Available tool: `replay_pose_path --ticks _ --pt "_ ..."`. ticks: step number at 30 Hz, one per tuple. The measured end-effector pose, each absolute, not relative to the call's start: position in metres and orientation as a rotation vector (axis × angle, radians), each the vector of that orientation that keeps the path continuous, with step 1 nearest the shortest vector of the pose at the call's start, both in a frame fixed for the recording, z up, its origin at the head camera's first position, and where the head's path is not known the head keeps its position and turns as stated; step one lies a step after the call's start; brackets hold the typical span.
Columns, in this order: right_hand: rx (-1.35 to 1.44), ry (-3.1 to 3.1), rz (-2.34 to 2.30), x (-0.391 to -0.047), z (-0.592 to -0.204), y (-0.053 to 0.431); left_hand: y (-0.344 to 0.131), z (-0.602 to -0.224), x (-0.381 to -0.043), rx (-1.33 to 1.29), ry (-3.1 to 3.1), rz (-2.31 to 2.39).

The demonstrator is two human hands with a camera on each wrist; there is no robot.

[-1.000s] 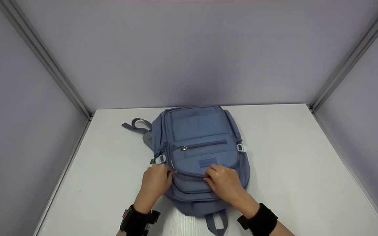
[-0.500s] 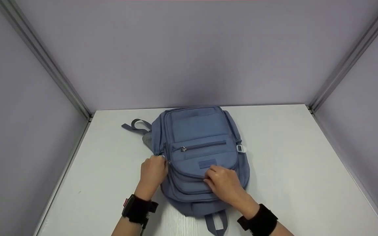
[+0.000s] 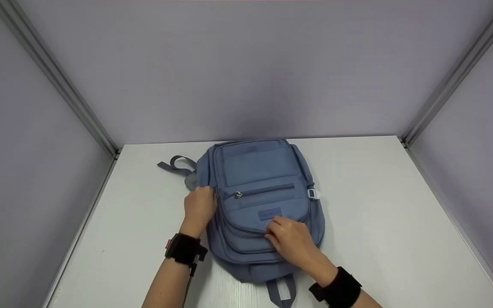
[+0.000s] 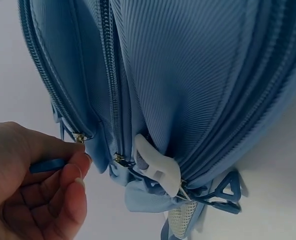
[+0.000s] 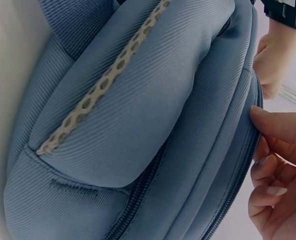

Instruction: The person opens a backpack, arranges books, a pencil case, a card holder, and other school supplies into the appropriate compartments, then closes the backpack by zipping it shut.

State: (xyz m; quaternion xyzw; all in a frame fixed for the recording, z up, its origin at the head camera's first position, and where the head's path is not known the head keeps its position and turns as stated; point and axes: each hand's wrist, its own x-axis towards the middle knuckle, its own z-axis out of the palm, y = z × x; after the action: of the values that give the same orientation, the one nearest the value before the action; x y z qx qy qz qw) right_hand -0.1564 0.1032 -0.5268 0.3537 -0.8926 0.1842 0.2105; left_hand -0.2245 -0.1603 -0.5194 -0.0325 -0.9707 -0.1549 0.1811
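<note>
A blue backpack (image 3: 257, 164) lies on the white table, its front facing up. At its left side, my left hand (image 3: 200, 207) pinches the zipper pull (image 4: 48, 165) of the front pocket. In the left wrist view, the metal slider (image 4: 79, 137) sits at the end of that zipper, by the fingertips. My right hand (image 3: 290, 238) pinches the edge of the front pocket near its lower end, below the label patch (image 3: 269, 213). The right wrist view shows its thumb on the fabric beside the zipper (image 5: 238, 185).
A second zipper slider (image 4: 121, 160) and a white buckle (image 4: 158, 162) are close to my left hand. Another white buckle (image 3: 313, 193) is on the right side. Loose straps (image 3: 178, 164) extend left, and a strap loop (image 3: 281, 291) hangs toward me. Grey panels (image 3: 246, 72) enclose the table.
My left hand has moved away from me, up along the backpack's left side, with the zipper pull. The right hand stays in place on the pocket edge.
</note>
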Motion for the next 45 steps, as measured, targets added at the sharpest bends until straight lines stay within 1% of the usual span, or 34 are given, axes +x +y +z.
replay_pose_path --ticks 7,12,16,21,26,30,37,45 --pt "0.999 -2.472 0.576 -0.159 -0.526 0.104 -0.163 -0.524 -0.235 -0.092 -2.707 -0.458" --pt "0.979 -2.42 0.638 -0.165 -0.525 0.117 -0.164 -0.521 -0.228 -0.116 -2.712 -0.539" --pt "0.904 -2.39 0.64 -0.173 -0.526 0.134 -0.155 -0.519 -0.215 -0.129 -2.652 -0.647" --pt "0.685 -2.466 0.654 -0.179 -0.53 0.153 -0.133 -0.517 -0.184 -0.127 -2.666 -0.785" --pt "0.475 -2.676 0.75 -0.176 -0.54 0.162 -0.114 -0.511 -0.153 -0.075 -2.885 -0.922" --pt "0.369 -2.828 0.883 -0.172 -0.548 0.165 -0.106 -0.513 -0.141 -0.104 -3.056 -1.028" --pt "0.299 -2.945 0.893 -0.17 -0.551 0.164 -0.104 -0.528 -0.142 -0.214 -3.13 -1.159" --pt "0.225 -2.965 0.877 -0.177 -0.553 0.159 -0.11 -0.538 -0.16 -0.29 -3.122 -1.13"
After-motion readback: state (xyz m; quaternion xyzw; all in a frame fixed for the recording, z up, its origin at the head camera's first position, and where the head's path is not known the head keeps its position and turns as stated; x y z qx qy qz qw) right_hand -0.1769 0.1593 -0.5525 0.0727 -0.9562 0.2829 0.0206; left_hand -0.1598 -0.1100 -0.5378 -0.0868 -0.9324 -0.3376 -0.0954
